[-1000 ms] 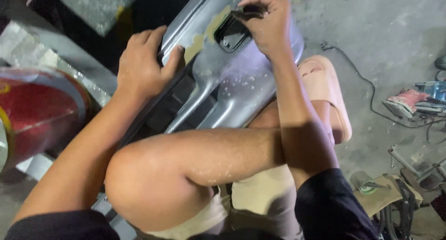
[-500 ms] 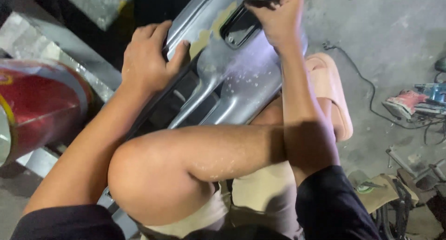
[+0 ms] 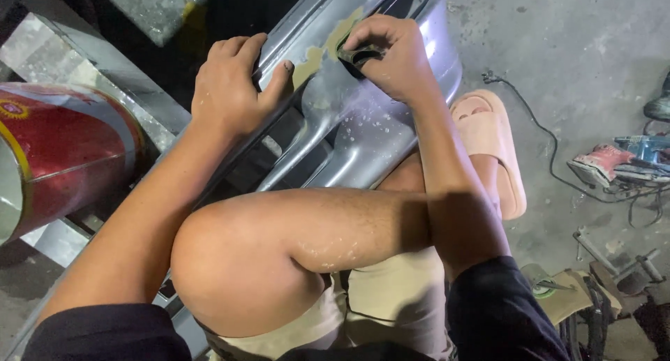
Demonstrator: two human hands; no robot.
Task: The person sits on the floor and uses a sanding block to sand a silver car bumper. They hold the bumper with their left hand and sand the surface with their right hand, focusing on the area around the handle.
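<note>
A: Status check. Your right hand [image 3: 391,57] is clenched on a small dark sanding block [image 3: 357,56], pressed onto the yellowish filler patch [image 3: 317,54] on the silver-grey car bumper [image 3: 370,137]. The bumper runs diagonally from near left to far right, resting across your lap and against your bare knee [image 3: 237,263].

B: And the left hand [image 3: 234,89]?

A: Wrapped over the bumper's upper edge, thumb touching the left end of the patch. It's grasping the panel, not a tool. Keep it there; my read is the bumper will flex or slide if you let go.

B: Tips for the sanding itself?

A: Keep the block flat on the curve, don't dig with a corner. Light, even strokes along the patch's length. Feather past the filler edge into the paint so there's no step. There are white specks and droplets on the panel below the patch; wipe them off if they clog the block.

B: Anything around me to mind?

A: Pink slide sandal [image 3: 492,151] just right of the bumper, a black cord [image 3: 537,130] trailing on the concrete floor [image 3: 579,54] towards a power sander [image 3: 621,162] at far right. Well apart from your hands. Red-and-yellow drum [image 3: 59,158] lies on its side at left, near your left forearm; watch your elbow on long strokes.
</note>
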